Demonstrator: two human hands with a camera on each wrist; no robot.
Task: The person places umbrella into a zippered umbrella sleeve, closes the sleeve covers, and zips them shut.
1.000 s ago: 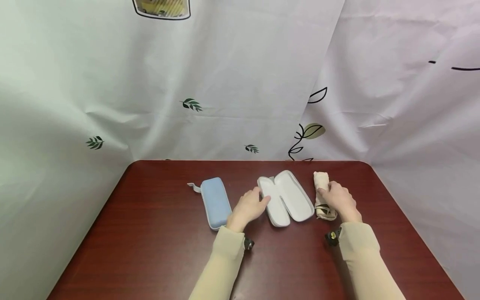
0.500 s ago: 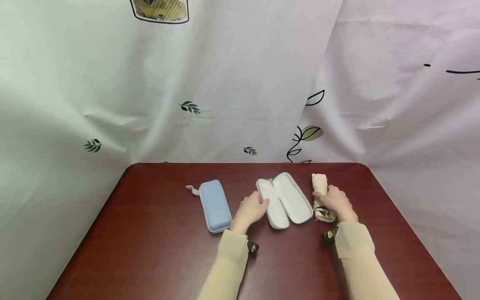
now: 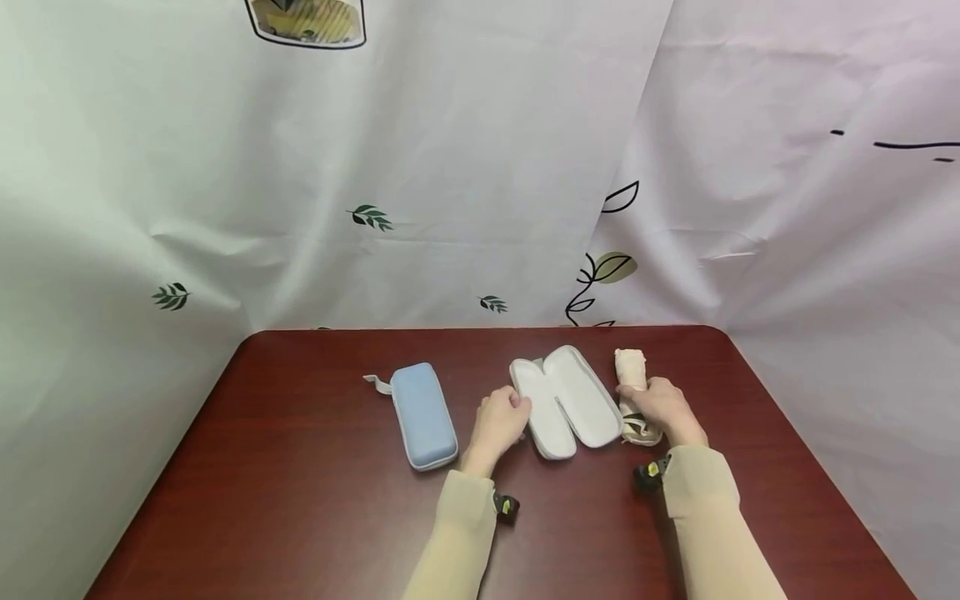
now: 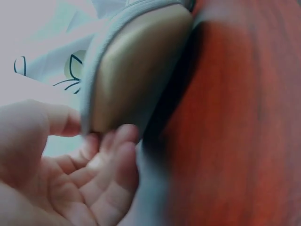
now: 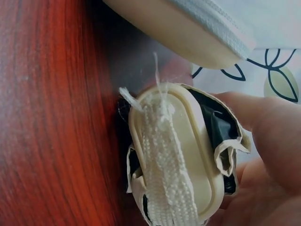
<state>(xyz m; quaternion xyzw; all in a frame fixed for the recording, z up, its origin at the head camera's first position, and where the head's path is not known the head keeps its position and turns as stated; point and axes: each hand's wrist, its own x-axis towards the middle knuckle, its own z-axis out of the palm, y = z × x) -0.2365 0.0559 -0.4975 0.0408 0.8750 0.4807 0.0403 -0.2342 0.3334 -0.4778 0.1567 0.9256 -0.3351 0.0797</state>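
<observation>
A hard case with a white lining (image 3: 591, 402) lies open like a book near the table's far middle. My left hand (image 3: 497, 421) is at its left edge; in the left wrist view the thumb and curled fingers (image 4: 124, 162) pinch the rim of the case's rounded shell (image 4: 141, 61). To the right of the case lies a rolled cream folding umbrella (image 3: 630, 371). My right hand (image 3: 666, 406) grips it from the right side. The right wrist view shows the umbrella's oval handle end (image 5: 193, 141), a woven white strap (image 5: 164, 165) and dark inner fabric.
A closed light-blue zip case (image 3: 424, 417) with a pale strap (image 3: 377, 384) lies left of my left hand. The reddish-brown table (image 3: 300, 500) ends at a printed white cloth backdrop (image 3: 420, 167). A small dark camera (image 3: 507, 507) sits on my left wrist, another (image 3: 648, 475) on my right.
My left hand's fingers have curled in from a looser spread at the case's edge. My right hand stays on the umbrella. The head view has shifted slightly.
</observation>
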